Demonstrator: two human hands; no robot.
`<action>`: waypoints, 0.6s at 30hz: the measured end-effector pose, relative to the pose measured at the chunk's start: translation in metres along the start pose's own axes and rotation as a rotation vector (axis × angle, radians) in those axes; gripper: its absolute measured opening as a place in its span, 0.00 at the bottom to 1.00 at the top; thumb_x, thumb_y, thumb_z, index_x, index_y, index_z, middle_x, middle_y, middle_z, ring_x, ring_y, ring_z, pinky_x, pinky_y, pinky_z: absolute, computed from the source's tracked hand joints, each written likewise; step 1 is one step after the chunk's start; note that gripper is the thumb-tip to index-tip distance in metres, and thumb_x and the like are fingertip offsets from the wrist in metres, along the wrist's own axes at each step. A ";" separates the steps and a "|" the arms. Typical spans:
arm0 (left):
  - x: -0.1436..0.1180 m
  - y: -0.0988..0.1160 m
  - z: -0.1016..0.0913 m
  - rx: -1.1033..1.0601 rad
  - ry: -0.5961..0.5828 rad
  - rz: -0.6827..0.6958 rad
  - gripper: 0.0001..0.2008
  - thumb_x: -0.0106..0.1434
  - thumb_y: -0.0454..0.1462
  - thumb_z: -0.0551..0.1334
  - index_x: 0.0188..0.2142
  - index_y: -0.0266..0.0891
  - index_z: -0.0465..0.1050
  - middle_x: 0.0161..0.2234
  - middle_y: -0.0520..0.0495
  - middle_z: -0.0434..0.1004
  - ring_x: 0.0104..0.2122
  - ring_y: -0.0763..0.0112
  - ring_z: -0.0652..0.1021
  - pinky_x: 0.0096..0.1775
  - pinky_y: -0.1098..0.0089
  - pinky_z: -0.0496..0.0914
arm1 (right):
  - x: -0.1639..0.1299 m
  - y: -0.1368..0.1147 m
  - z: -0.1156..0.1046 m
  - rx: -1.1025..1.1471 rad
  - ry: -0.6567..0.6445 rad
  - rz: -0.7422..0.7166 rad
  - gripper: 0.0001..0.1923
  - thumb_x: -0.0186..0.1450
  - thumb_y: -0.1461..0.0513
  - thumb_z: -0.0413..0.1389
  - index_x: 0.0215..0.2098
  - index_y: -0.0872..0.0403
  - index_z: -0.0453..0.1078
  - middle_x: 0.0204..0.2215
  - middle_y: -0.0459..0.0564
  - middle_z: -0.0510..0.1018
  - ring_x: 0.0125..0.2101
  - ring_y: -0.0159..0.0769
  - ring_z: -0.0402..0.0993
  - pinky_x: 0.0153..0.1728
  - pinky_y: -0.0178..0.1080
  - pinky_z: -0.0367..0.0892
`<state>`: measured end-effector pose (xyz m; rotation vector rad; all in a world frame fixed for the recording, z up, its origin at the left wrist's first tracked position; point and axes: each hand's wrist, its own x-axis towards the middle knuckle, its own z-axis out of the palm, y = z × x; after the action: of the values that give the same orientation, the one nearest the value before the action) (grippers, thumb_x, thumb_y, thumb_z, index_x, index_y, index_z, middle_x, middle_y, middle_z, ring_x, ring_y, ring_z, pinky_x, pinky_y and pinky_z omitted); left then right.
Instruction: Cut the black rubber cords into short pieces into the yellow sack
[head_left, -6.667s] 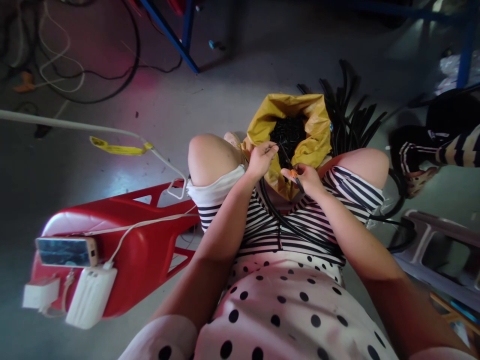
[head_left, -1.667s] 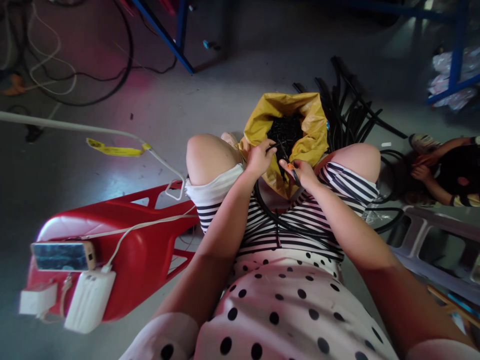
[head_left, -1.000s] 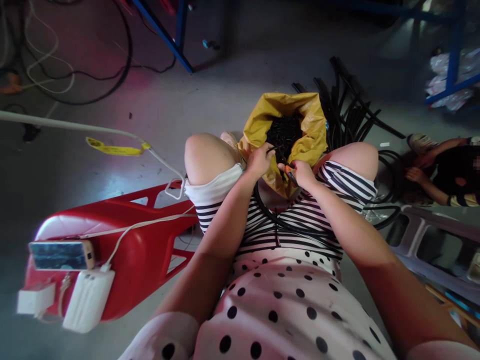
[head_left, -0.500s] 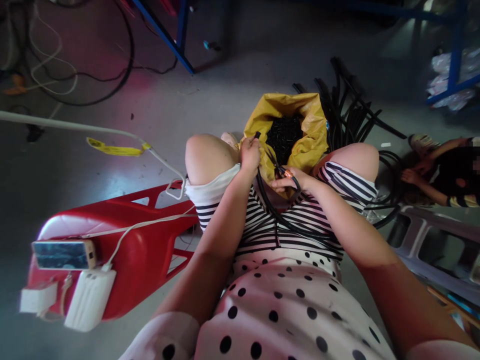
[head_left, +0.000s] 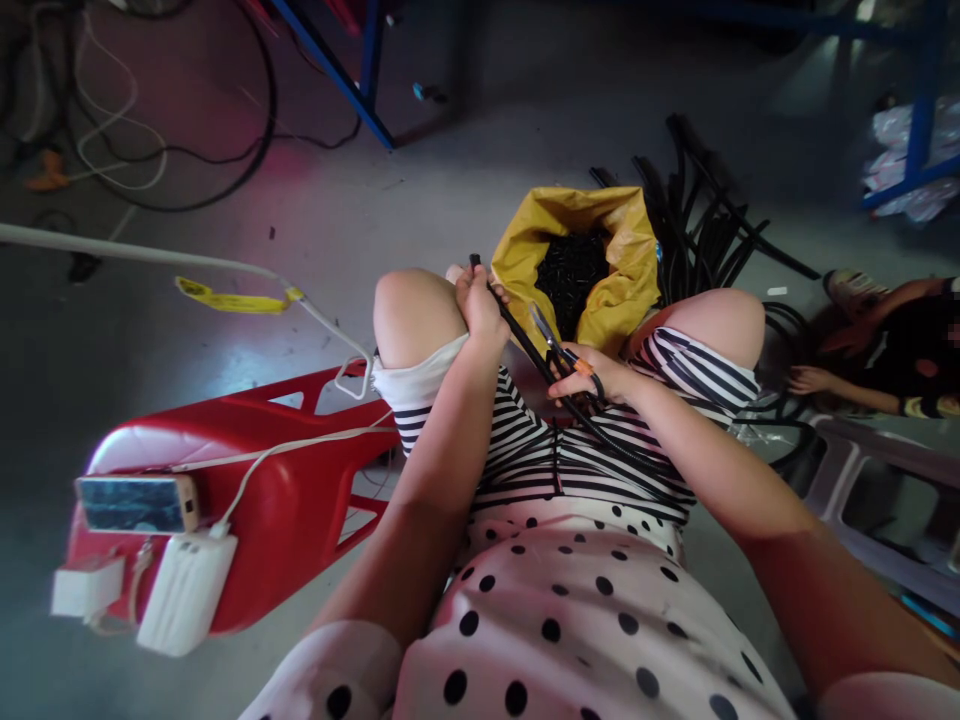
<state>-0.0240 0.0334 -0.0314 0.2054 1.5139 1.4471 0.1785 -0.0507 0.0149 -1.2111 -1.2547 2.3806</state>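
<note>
My left hand (head_left: 482, 305) is closed round a black tube (head_left: 525, 342), whose end pokes out above the fist. The tube slants down to the right, passes by my right hand (head_left: 589, 374) and lies over my striped lap. That right hand is closed on scissors (head_left: 546, 328) with dark handles and an orange patch, their blades pointing up and left beside the tube. Whether the right fingers also grip the tube, I cannot tell. Between my knees stands an open yellow bag (head_left: 517, 235), holding many short black tube pieces (head_left: 574, 275).
Long black tubes (head_left: 694, 220) lie on the floor behind the bag. On my left a red stool (head_left: 285, 500) carries a phone (head_left: 136, 503) and a white power bank (head_left: 187, 595). A co-worker's hand (head_left: 814, 380) shows at right, near a grey stool (head_left: 832, 460).
My left hand has moved slightly left and up, drawing the tube into a straighter line past my right hand. The scissors stay in my right hand, blades now showing more plainly.
</note>
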 end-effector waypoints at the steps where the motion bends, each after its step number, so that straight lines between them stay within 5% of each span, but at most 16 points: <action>1: 0.000 -0.002 0.001 0.058 -0.024 -0.001 0.15 0.77 0.51 0.67 0.41 0.46 0.69 0.23 0.58 0.63 0.18 0.79 0.64 0.22 0.75 0.63 | -0.001 -0.001 0.001 0.031 0.046 0.007 0.31 0.47 0.56 0.80 0.36 0.50 0.65 0.26 0.36 0.73 0.27 0.34 0.78 0.29 0.36 0.74; 6: -0.016 -0.005 0.008 0.279 -0.142 -0.084 0.09 0.79 0.45 0.63 0.53 0.45 0.72 0.28 0.56 0.71 0.19 0.80 0.67 0.22 0.75 0.63 | 0.005 -0.003 0.002 0.080 0.283 0.006 0.36 0.46 0.51 0.82 0.37 0.49 0.63 0.27 0.40 0.78 0.26 0.36 0.79 0.28 0.37 0.75; 12: -0.029 0.003 0.005 0.390 -0.358 0.020 0.15 0.74 0.47 0.70 0.52 0.42 0.77 0.29 0.54 0.70 0.18 0.82 0.61 0.21 0.73 0.56 | 0.018 -0.003 -0.016 -0.004 0.675 0.041 0.31 0.61 0.39 0.74 0.33 0.49 0.64 0.26 0.47 0.79 0.22 0.36 0.74 0.22 0.37 0.66; 18: -0.032 0.004 0.000 0.415 -0.460 0.097 0.14 0.71 0.44 0.75 0.49 0.41 0.78 0.28 0.56 0.68 0.18 0.83 0.60 0.22 0.73 0.56 | 0.016 0.000 -0.021 -0.072 0.645 -0.044 0.37 0.57 0.33 0.73 0.29 0.49 0.61 0.23 0.43 0.70 0.23 0.34 0.69 0.24 0.37 0.65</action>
<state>-0.0098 0.0120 -0.0118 0.8142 1.4101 1.0461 0.1836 -0.0299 -0.0010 -1.7518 -1.1244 1.6933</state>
